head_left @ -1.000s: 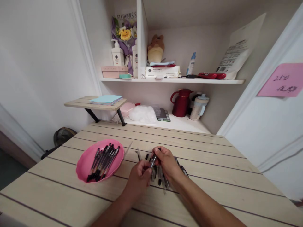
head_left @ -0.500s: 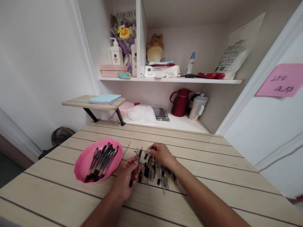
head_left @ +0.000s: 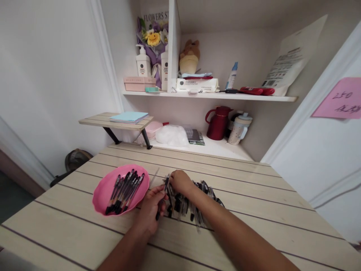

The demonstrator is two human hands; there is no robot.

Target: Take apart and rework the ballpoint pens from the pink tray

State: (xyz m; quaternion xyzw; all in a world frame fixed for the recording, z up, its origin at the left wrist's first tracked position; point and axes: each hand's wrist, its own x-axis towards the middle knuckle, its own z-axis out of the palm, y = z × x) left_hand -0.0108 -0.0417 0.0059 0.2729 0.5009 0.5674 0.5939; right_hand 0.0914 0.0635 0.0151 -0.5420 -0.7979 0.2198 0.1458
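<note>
My left hand (head_left: 153,207) is closed around a black pen (head_left: 166,183) that stands tilted with its bare tip pointing up. Right beside that tip is my right hand (head_left: 182,182), its fingers pinched together; what they hold, if anything, is hidden. Under and behind my right hand lies a loose heap of clear and black pen parts (head_left: 184,206), partly covered by the wrist and forearm. To the left, a pink scalloped dish (head_left: 99,192) holds several assembled pens (head_left: 125,192) with black caps.
A small raised wooden stand (head_left: 97,119) carries coloured paper (head_left: 129,117) at the desk's back left. Behind the slatted desk (head_left: 254,195), a red jug (head_left: 220,123) and a pale cup (head_left: 239,130) stand in a niche. A thin clear strip (head_left: 154,176) lies beside the dish.
My right hand has moved left from the heap to the tip of the pen. My left hand keeps its grip on the pen. The whole view has shifted slightly.
</note>
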